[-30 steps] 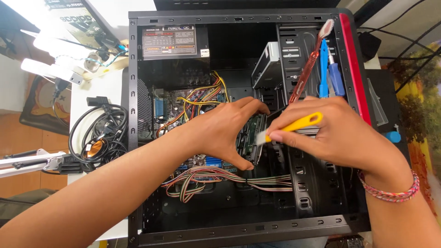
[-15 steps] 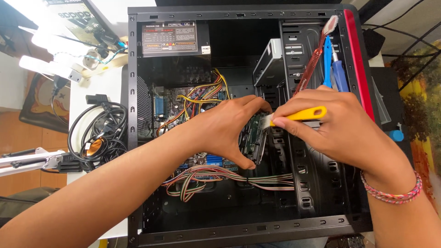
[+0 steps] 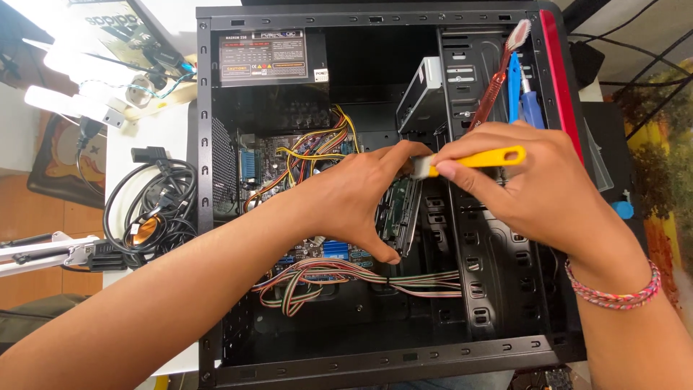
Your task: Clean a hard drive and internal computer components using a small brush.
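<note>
Inside the open black case (image 3: 216, 217), the left hand (image 3: 346, 202) grips a hard drive (image 3: 401, 217) held on edge beside the drive cage (image 3: 491, 238), fingers curled around it. The right hand (image 3: 534, 188) pinches a yellow brush (image 3: 476, 159), its bristles at the drive's top edge. Striped cables (image 3: 346, 278) run below.

Yellow-handled brush (image 3: 473, 159), lying nearly level with a slight upward tilt toward the right, pale head at its left end, pinched in the right hand (image 3: 538, 191) just above the middle of the open black computer case (image 3: 375, 361). Hard drive (image 3: 399, 217), a flat slab standing on edge with its green circuit board facing outward, clasped at top and bottom by the left hand (image 3: 346, 198) beside the drive cage, brush head touching its upper end.
</note>
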